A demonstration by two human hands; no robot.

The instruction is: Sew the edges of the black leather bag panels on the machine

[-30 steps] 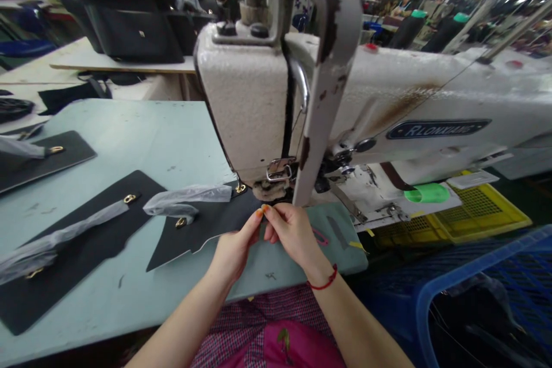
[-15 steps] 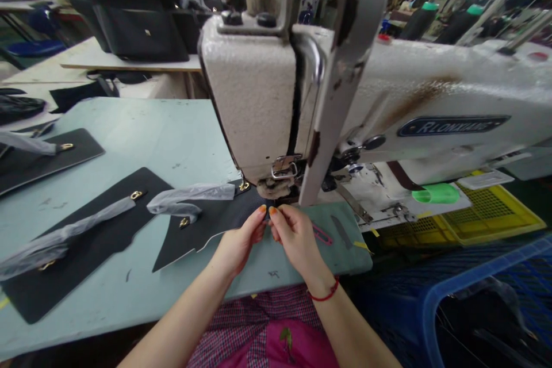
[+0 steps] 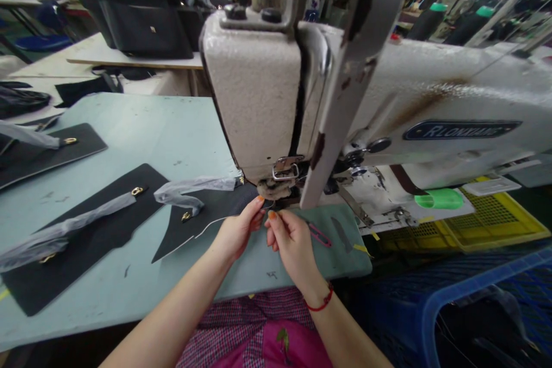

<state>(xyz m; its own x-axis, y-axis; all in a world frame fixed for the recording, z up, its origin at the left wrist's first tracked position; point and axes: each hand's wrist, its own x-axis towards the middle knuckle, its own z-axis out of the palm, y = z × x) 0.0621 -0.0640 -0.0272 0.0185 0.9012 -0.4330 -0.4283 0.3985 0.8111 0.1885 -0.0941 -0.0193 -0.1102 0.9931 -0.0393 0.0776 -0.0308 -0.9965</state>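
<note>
"Black bag panel (image 3: 215, 207): location?"

"Flat on the pale green tabletop (image 3: 159, 126), its right end beneath the head of the sewing machine (image 3: 254, 92). A plastic-wrapped handle (image 3: 198, 186) with gold-tone fittings lies on top."

"State of the left hand (image 3: 235, 234)?"

"Drawn together in a pinch, thumb uppermost, at the panel's near edge beside the presser foot. It has hold of that edge."

"And the right hand (image 3: 295, 244)?"

"Just apart from the left. Fingers curled in, thumb pressed down against them. Whether a thread lies between them, I cannot tell. A red bracelet (image 3: 319, 300) is on the wrist."

"Items nearby?"

"A pink-handled tool (image 3: 319, 234) lies on the tabletop, just beyond the right hand. Left of the work lie a second panel (image 3: 101, 253) and a third panel (image 3: 84, 155), both with wrapped handles."

"Off the tabletop?"

"To the right, a blue basket (image 3: 435, 299) containing dark pieces, and a yellow crate (image 3: 509, 215) behind it."
</note>
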